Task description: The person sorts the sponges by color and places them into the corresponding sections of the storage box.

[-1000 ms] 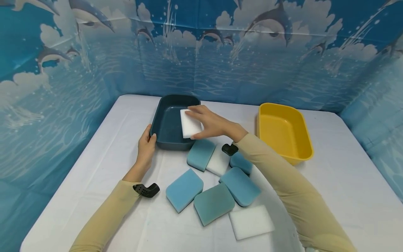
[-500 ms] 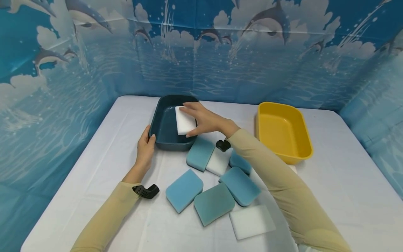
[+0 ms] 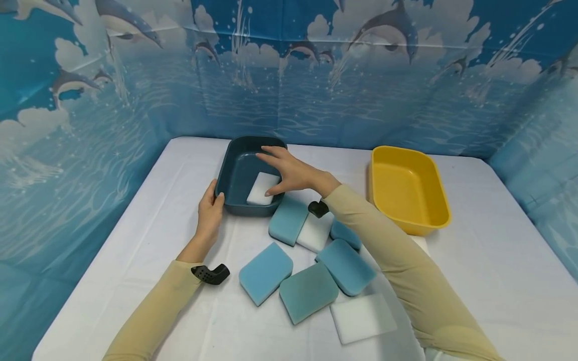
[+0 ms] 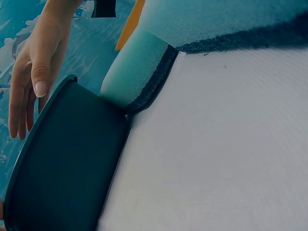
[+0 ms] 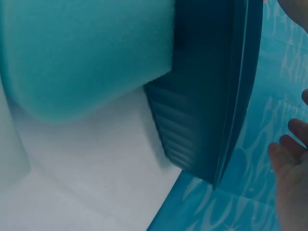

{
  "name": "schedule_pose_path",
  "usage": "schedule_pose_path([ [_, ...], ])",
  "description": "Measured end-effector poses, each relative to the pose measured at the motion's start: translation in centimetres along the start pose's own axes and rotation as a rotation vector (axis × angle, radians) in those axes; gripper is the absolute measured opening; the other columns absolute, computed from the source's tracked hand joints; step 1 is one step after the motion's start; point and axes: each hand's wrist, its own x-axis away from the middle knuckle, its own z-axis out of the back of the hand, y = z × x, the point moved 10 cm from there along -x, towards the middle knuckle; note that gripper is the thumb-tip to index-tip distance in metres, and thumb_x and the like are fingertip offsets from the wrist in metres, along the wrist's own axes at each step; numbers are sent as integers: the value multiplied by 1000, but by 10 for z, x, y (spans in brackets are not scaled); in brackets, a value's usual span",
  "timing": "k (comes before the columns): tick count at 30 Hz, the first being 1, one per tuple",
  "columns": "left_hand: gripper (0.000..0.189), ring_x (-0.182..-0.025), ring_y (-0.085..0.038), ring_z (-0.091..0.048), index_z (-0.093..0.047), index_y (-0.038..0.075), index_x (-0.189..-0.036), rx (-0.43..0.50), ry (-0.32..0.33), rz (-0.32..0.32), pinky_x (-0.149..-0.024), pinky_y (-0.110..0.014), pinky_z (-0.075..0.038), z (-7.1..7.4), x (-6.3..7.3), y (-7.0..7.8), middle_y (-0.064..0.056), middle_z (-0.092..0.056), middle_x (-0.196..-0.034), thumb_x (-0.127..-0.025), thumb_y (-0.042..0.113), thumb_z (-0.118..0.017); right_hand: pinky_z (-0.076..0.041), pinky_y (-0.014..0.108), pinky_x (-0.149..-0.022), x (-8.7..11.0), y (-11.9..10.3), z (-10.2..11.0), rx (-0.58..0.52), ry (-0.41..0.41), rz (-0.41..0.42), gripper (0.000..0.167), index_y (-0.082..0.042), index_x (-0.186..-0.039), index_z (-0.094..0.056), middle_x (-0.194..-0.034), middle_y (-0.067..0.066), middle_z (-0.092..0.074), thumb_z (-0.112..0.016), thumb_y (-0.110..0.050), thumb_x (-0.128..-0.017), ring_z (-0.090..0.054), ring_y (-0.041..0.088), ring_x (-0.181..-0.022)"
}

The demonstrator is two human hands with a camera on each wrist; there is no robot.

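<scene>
At the left back of the table, a dark teal plastic bin (image 3: 237,173) holds one white sponge (image 3: 262,189), lying flat near its right front corner. My left hand (image 3: 209,215) grips the bin's left wall, thumb at the rim. Above the bin's right side, my right hand (image 3: 291,173) has its thumb and fingers spread apart; in the left wrist view, nothing is held by that right hand (image 4: 38,72). A teal sponge (image 3: 289,219) leans against the bin's front right corner, with a white sponge (image 3: 315,231) beside it.
Several sponges lie nearer the front: a blue one (image 3: 265,273), a grey-green one (image 3: 308,293), another blue one (image 3: 346,266) and a white one (image 3: 363,319). A yellow bin (image 3: 406,193) stands at the right back. Dolphin-print curtains (image 3: 280,90) surround the table.
My right hand has moved slightly left over the dark teal bin and let go of the white sponge, which has dropped to the bin's floor. The left hand stays in place.
</scene>
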Motion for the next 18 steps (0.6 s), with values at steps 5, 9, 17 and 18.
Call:
schedule_pose_path([
  [5, 54, -148, -16, -5, -6, 8, -152, 2, -5, -15, -122, -31, -13, -1, 0, 1, -4, -3, -160, -103, 13, -29, -22, 52, -117, 4, -1, 1, -6, -7, -4, 94, -10, -150, -21, -158, 15, -9, -74, -40, -79, -9, 32, -146],
  [9, 54, -148, -16, -5, -5, 8, -152, 0, -5, -11, -122, -31, -12, -1, 0, 0, -4, -3, -160, -103, 14, -29, -21, 53, -117, 6, -1, 2, -8, -9, -4, 93, -9, -150, -21, -158, 15, -9, -73, -40, -79, -9, 32, -147],
  [17, 54, -148, -13, -4, -5, 13, -152, -14, -5, 6, -122, -30, -12, -2, 2, 0, 0, -3, -160, -103, 17, -28, -22, 50, -117, 15, -3, 1, 8, -22, -1, 92, -11, -150, -21, -158, 12, -10, -72, -41, -80, -11, 30, -147],
  [18, 54, -148, -13, -4, -5, 14, -152, -13, -6, 6, -122, -30, -12, -2, 2, 0, 1, -3, -160, -103, 17, -28, -22, 50, -117, 17, -4, 1, 10, -24, 2, 92, -11, -150, -21, -158, 12, -11, -72, -41, -80, -11, 29, -146],
])
